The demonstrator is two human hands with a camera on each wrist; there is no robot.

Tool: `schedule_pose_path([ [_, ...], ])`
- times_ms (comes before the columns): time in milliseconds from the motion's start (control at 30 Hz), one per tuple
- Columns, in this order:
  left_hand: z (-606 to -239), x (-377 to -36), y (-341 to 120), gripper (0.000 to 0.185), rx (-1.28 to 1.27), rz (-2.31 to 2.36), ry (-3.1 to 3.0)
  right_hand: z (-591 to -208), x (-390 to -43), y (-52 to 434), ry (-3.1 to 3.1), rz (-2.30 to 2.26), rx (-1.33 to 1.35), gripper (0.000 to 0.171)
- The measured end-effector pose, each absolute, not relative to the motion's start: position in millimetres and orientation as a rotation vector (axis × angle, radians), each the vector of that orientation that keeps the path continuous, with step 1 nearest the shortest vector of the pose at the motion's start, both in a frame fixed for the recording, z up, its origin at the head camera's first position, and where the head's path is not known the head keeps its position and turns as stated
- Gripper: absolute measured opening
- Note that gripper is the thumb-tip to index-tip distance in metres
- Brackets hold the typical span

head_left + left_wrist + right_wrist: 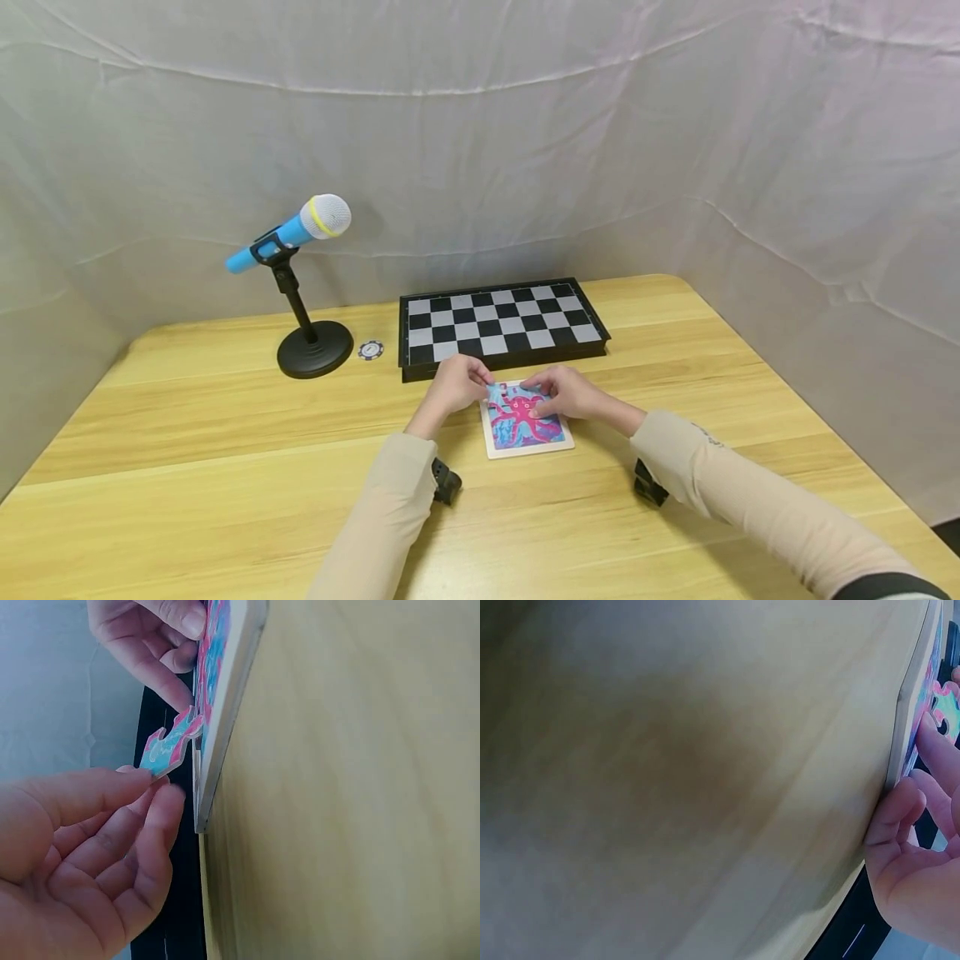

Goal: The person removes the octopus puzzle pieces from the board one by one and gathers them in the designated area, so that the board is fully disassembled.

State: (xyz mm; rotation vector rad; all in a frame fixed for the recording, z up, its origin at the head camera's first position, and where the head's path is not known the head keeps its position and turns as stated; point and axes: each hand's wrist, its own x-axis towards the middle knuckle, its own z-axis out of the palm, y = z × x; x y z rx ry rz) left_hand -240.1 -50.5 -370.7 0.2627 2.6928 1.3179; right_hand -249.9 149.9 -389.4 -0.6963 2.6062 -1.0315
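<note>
A square octopus jigsaw puzzle [521,429], pink on blue, lies in a pale-rimmed tray [532,452] on the table. My left hand [456,387] is at the tray's upper left corner. Between its thumb and index finger it pinches a pink and light-blue puzzle piece [166,748], tilted, its far end at the tray's edge; whether it is seated there is not clear. From the right, my right hand [566,392] rests on the puzzle. Its thumb lies on the picture, one finger reaches toward the top edge, and the other fingers bend beside the tray.
Just behind the tray sits a black-and-white checkered board [498,323] with a raised black edge. At the back left a blue toy microphone [288,233] is held on a black stand [315,350], beside a poker chip [371,350]. Grey cloth [480,167] hangs around the wooden table [247,500].
</note>
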Motion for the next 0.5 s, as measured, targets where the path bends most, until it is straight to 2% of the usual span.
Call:
schedule_pose_path([
  [500, -369.7, -241.5, -53.6, 0.005, 0.203, 1.426, 2.613, -389.5, -249.7, 150.1, 2.605, -1.025, -0.699, 0.040],
])
